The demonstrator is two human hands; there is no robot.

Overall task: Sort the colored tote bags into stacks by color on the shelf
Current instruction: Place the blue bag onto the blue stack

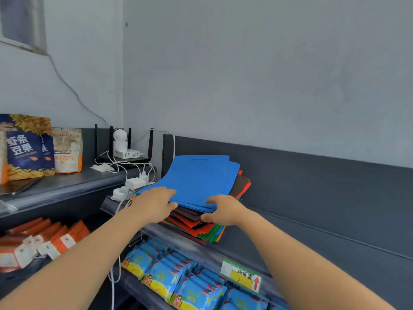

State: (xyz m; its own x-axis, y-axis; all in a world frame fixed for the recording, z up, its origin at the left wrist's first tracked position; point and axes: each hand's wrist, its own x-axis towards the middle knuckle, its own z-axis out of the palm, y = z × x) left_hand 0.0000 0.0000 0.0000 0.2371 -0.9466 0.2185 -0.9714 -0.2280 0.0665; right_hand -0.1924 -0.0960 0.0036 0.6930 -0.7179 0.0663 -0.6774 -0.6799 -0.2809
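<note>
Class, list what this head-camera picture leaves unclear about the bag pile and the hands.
Head view: the lower bags show edges only; the blue bags cover them.
Head view: the left hand and right hand grip the blue bags; the pile hides how far their fingers reach under.
Head view: shelf label writing is too small.

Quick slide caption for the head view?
Left hand and right hand grip blue bags atop the mixed pile on the shelf.
</note>
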